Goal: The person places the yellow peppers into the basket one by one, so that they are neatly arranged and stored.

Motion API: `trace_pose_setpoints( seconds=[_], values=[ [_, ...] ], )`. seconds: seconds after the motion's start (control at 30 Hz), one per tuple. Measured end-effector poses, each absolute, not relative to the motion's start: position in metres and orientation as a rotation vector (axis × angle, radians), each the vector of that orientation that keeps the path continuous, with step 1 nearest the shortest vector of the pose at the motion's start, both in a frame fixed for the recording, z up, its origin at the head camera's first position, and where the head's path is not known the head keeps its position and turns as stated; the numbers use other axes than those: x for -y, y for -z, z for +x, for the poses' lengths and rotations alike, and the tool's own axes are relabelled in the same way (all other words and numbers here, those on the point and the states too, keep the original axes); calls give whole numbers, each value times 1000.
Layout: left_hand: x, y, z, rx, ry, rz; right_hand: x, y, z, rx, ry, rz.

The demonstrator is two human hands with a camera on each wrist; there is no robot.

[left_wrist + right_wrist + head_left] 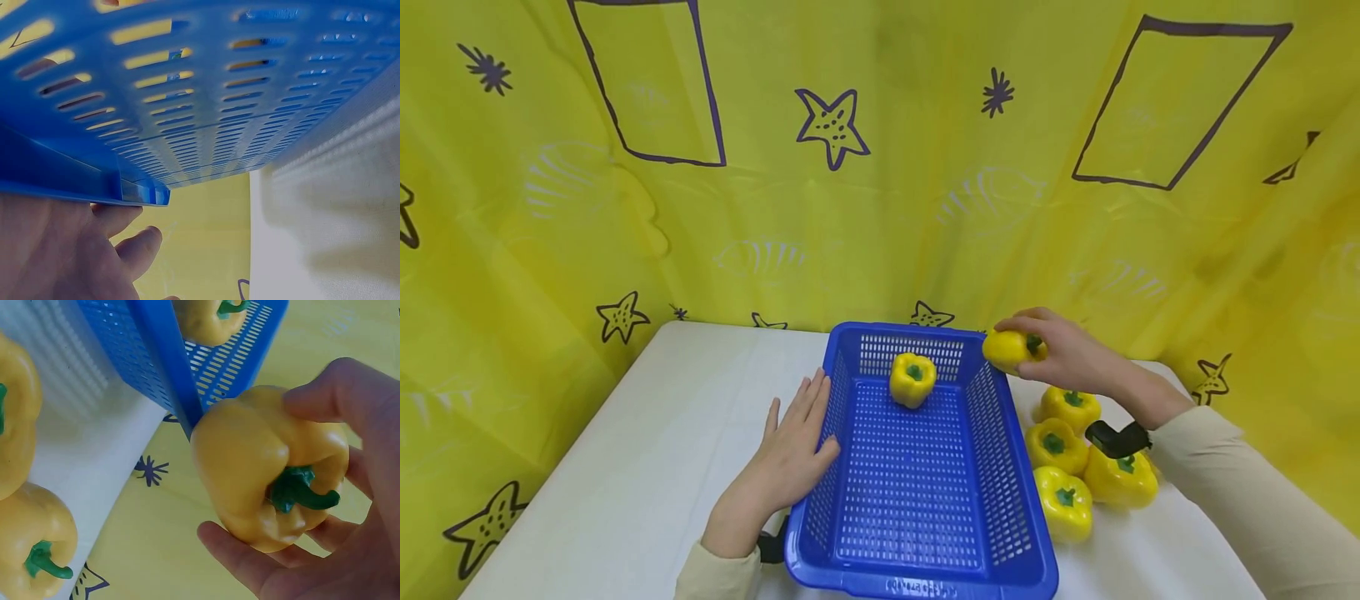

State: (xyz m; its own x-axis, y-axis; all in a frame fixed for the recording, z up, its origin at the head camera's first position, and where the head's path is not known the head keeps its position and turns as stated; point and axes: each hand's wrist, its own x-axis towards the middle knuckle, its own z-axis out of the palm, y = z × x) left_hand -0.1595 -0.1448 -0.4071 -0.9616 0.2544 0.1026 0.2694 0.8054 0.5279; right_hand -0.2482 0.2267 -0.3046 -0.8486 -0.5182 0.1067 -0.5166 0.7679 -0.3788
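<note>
A bright yellow curtain fills the upper frame, patterned with dark purple speckled starfish, spiky bursts, four-sided outlines and paler fish-like line drawings. The counter is white. At lower centre, the basket is deep blue all over, its walls and floor patterned with rows of slots. The bell pepper inside is glossy yellow with a green stem, as are the raised bell pepper right of centre and the clustered bell peppers at lower right. Both sleeves are plain beige; the wrist device is black.
</note>
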Motion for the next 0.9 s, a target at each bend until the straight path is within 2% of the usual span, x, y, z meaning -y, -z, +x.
trace_pose_setpoints(
  seconds=[0.27,0.9],
  values=[
    [143,408,-160,2966,856,-429,-222,309,-246,-2960,581,-801],
    [144,408,-159,2949,821,-416,-186,318,-250,-2915,436,-923]
  ],
)
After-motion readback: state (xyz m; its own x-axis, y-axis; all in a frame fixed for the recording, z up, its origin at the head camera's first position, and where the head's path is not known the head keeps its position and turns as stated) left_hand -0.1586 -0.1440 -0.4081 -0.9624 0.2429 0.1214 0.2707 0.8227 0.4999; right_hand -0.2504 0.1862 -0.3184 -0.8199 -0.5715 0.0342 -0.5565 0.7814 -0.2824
